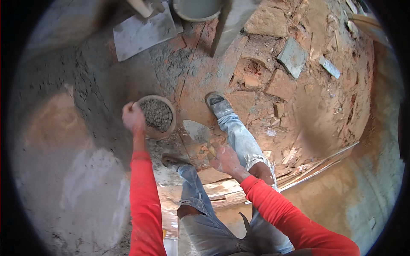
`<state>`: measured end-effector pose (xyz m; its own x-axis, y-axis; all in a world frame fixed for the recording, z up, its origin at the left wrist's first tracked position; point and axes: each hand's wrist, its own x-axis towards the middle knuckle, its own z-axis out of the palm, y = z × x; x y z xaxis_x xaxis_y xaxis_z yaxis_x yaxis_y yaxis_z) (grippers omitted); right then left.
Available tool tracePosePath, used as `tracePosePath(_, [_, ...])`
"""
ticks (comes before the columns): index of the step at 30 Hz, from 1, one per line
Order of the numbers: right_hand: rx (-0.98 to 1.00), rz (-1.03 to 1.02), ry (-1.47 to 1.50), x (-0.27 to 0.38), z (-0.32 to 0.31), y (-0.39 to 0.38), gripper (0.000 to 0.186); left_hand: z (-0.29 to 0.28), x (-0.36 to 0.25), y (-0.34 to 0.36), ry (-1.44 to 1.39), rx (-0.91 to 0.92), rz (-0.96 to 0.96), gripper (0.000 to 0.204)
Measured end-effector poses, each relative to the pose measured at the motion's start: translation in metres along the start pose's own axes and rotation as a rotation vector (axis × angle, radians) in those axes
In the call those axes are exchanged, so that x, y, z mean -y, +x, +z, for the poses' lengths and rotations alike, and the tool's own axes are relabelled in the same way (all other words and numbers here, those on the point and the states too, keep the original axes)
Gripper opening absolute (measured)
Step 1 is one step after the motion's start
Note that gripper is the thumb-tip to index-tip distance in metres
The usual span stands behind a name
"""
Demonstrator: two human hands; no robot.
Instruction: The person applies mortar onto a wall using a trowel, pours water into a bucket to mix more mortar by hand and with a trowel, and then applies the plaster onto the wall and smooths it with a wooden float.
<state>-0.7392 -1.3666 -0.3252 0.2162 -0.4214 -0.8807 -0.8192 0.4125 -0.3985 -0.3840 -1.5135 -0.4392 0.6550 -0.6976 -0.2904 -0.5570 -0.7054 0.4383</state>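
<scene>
My left hand (133, 115) grips the left rim of a round pan (170, 123) that holds grey, lumpy mortar (156, 113). My right hand (226, 160) is closed around the handle of a trowel, whose grey, mortar-smeared blade (195, 130) points left toward the pan, just to the right of it. My sandalled right foot (218, 104) stands beyond the trowel, and my left foot (171, 160) is below the pan, partly hidden.
A bucket of grey liquid (196, 7), a pale flat sheet (143, 36) and an upright grey post (230, 23) stand ahead. Broken rubble (277, 85) and a grey tile piece (292, 57) lie to the right. A plastered wall (64, 162) is at the left.
</scene>
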Motion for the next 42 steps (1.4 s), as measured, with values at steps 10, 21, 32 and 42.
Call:
tracePosePath(10, [0.029,0.006,0.035,-0.01,-0.054,-0.003,0.052,0.213,-0.276,0.055,-0.014,0.421,0.43,0.037])
tracePosePath(21, [-0.09,0.065,0.197,-0.041,-0.094,0.004,0.071,0.309,-0.326,0.08,-0.885,0.463,-0.208,0.028])
tracePosePath(32, [-0.087,0.039,0.118,-0.033,-0.083,0.008,0.068,0.265,-0.335,0.067,-1.235,0.315,-0.416,0.02])
tracePosePath(42, [-0.093,0.013,-0.007,-0.057,-0.044,0.006,0.064,0.181,-0.274,0.054,-1.359,0.409,-0.522,0.023])
